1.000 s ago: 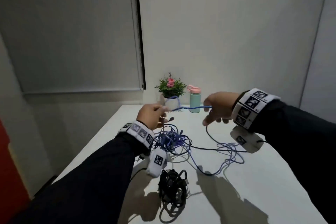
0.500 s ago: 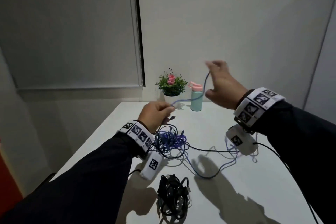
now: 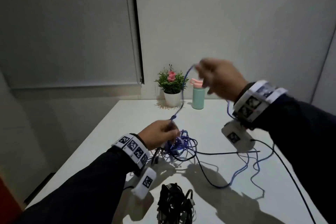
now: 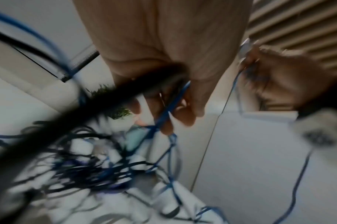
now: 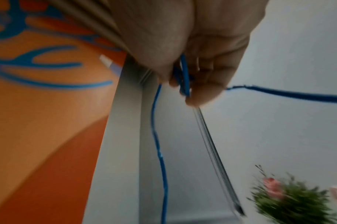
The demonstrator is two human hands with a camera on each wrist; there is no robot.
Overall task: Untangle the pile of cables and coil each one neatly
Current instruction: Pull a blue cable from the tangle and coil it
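Note:
A thin blue cable (image 3: pixel 183 94) stretches up between my two hands above the white table (image 3: pixel 236 196). My left hand (image 3: pixel 160 136) pinches the blue cable (image 4: pixel 169 109) low, just over a tangle of blue and black cables (image 3: pixel 180 147). My right hand (image 3: pixel 216 78), blurred, is raised near the bottle and pinches the blue cable (image 5: pixel 185 75) in its fingertips. More of the blue cable (image 3: pixel 241 167) trails in loops across the table to the right. A bundle of black cable (image 3: pixel 174 203) lies near the front edge.
A small potted plant (image 3: pixel 171 85) and a mint bottle with a pink lid (image 3: pixel 198 94) stand at the table's far edge by the wall. A thin black cord (image 3: pixel 294 176) runs from my right wrist camera across the table's right side.
My right hand has risen from table level and swung up and leftward, pulling the blue cable into a steep line. My left hand has kept its pinch over the tangle.

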